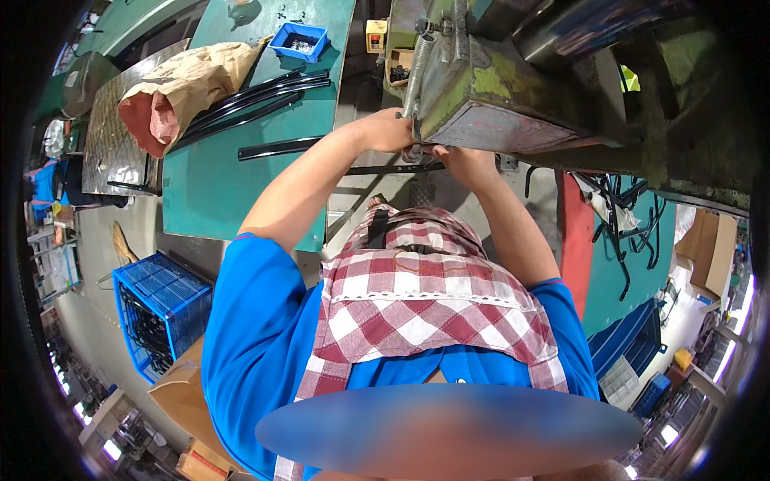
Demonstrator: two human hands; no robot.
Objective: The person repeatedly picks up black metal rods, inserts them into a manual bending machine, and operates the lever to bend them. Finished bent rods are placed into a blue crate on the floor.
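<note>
Both hands meet under the head of a large green machine (501, 100). My left hand (388, 131) is closed beside a coil spring (416, 76); its fingertips and whatever they hold are hidden. A black tube (277, 149) runs over the table and disappears beneath my left forearm, in line with that hand. My right hand (468, 167) has its fingers drawn together just under the machine's block, on something I cannot make out. Close below both hands is a thin dark bar (385, 170), its right end near my right fingers.
Left is a green table (241, 196) with black tubes (249, 104), a paper sack (192, 84) and a blue tray (299, 41) of small parts. A blue crate (164, 313) stands below it. On the right, bent black rods (622, 208) lie on another green surface (609, 276).
</note>
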